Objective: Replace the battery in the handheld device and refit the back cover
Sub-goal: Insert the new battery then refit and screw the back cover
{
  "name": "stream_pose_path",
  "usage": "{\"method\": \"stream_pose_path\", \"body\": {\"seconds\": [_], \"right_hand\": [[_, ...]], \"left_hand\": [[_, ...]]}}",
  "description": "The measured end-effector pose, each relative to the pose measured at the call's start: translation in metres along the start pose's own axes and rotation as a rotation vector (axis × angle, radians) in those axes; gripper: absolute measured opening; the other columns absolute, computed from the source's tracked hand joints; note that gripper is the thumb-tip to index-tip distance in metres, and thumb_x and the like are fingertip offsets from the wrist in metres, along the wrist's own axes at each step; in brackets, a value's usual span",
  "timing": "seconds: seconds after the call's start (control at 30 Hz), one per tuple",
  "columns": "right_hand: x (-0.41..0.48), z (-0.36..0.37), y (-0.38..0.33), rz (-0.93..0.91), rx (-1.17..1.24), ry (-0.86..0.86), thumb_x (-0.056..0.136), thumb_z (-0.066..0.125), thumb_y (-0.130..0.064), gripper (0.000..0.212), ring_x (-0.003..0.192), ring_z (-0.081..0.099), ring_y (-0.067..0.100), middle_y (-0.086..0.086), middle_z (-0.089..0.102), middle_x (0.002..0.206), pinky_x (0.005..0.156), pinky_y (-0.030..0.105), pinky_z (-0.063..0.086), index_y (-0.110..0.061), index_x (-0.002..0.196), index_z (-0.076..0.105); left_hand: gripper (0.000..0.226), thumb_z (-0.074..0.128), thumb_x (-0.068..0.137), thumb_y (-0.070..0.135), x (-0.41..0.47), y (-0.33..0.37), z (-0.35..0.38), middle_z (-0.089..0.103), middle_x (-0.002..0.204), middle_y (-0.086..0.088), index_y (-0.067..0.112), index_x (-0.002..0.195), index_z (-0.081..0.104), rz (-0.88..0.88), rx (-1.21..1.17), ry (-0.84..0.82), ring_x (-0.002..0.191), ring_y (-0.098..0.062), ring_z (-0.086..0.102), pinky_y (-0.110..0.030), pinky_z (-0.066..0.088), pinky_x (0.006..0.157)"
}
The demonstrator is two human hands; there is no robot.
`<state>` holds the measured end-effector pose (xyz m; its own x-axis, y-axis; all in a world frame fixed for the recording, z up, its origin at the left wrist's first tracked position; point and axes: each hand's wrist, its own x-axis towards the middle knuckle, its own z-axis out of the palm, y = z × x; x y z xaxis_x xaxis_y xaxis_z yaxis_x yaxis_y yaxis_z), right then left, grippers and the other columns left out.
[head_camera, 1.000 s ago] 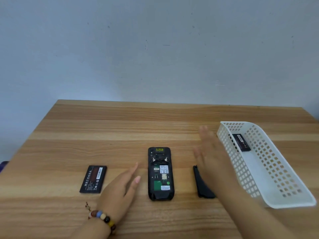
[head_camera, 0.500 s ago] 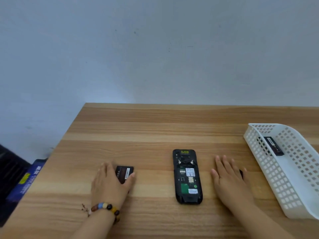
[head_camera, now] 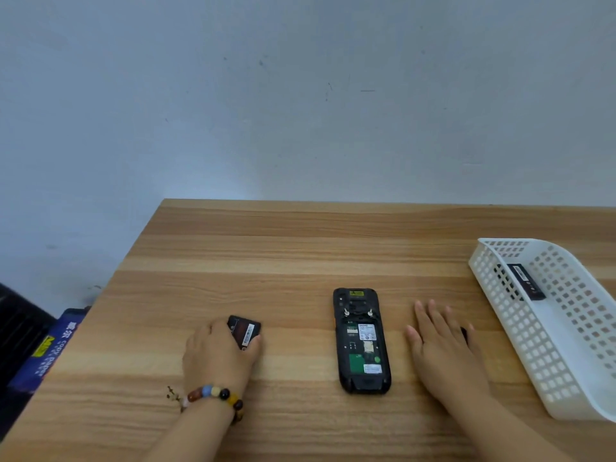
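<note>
Device (head_camera: pixel 361 341) lies between left hand (head_camera: pixel 216 356), gripping battery (head_camera: pixel 246 330), and flat right hand (head_camera: pixel 445 350).

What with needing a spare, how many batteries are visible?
2. One battery on the table, gripped by the left hand; the other battery in the white basket. The device holds none.

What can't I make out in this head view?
Head view:
1. Black plastic back cover: mostly under the right hand.
2. Black flat battery: half under the gripping left hand; label too small.
3. White perforated plastic basket: right end cut by frame edge.
</note>
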<state>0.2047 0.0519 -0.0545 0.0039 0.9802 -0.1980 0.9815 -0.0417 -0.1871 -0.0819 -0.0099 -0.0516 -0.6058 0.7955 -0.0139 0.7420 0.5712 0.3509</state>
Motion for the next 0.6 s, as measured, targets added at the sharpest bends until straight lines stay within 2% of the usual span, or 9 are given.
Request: {"method": "stream_pose_path", "body": {"seconds": [0.13, 0.27, 0.33, 0.43, 0.5, 0.6], "right_hand": [[0.001, 0.002, 0.001, -0.004, -0.006, -0.002, 0.096, 0.009, -0.049, 0.056, 0.146, -0.008, 0.011, -0.010, -0.005, 0.159, 0.119, 0.041, -0.003, -0.032, 0.149, -0.003], [0.002, 0.003, 0.002, -0.008, -0.006, -0.006, 0.095, 0.008, -0.051, 0.058, 0.146, -0.008, 0.012, -0.010, -0.006, 0.159, 0.119, 0.041, -0.003, -0.032, 0.149, -0.004], [0.002, 0.002, 0.002, -0.009, -0.008, -0.005, 0.095, 0.008, -0.052, 0.058, 0.146, -0.008, 0.012, -0.010, -0.006, 0.159, 0.119, 0.041, -0.003, -0.032, 0.149, -0.004], [0.002, 0.002, 0.002, -0.012, -0.007, -0.009, 0.095, 0.009, -0.051, 0.058, 0.146, -0.008, 0.012, -0.010, -0.005, 0.159, 0.119, 0.041, -0.003, -0.032, 0.149, -0.003], [0.002, 0.001, 0.002, -0.009, -0.005, -0.013, 0.096, 0.009, -0.051, 0.058, 0.146, -0.007, 0.012, -0.010, -0.005, 0.159, 0.119, 0.041, -0.004, -0.032, 0.149, -0.003], [0.002, 0.001, 0.003, -0.012, -0.003, -0.013, 0.095, 0.009, -0.052, 0.058, 0.146, -0.008, 0.012, -0.010, -0.005, 0.159, 0.119, 0.041, -0.004, -0.032, 0.149, -0.003]], "left_hand": [[0.049, 0.067, 0.075, 0.032, 0.001, 0.006, 0.001, 0.058, 0.105, -0.011, 0.009, 0.114, 0.048, 0.070, -0.101, 0.001, 0.092, -0.028, 0.054, -0.035, 0.046, 0.072], [0.055, 0.072, 0.075, 0.024, 0.005, 0.016, -0.002, 0.057, 0.108, -0.011, 0.006, 0.117, 0.043, 0.086, -0.263, -0.007, 0.097, -0.029, 0.055, -0.037, 0.049, 0.075], [0.047, 0.073, 0.075, 0.026, 0.007, 0.025, -0.007, 0.055, 0.100, -0.004, 0.009, 0.110, 0.047, 0.068, -0.416, -0.022, 0.092, -0.026, 0.056, -0.031, 0.047, 0.070], [0.022, 0.067, 0.080, 0.028, 0.004, 0.042, -0.012, 0.059, 0.084, 0.001, 0.016, 0.091, 0.052, 0.039, -0.659, -0.106, 0.079, -0.018, 0.058, -0.023, 0.040, 0.056], [0.011, 0.065, 0.081, 0.025, -0.001, 0.054, -0.012, 0.064, 0.084, 0.001, 0.020, 0.087, 0.056, 0.024, -0.857, -0.180, 0.078, -0.015, 0.060, -0.023, 0.044, 0.058], [0.008, 0.068, 0.079, 0.020, -0.010, 0.071, -0.009, 0.070, 0.086, 0.000, 0.022, 0.085, 0.063, -0.006, -1.112, -0.298, 0.081, -0.016, 0.065, -0.030, 0.051, 0.070]]}}
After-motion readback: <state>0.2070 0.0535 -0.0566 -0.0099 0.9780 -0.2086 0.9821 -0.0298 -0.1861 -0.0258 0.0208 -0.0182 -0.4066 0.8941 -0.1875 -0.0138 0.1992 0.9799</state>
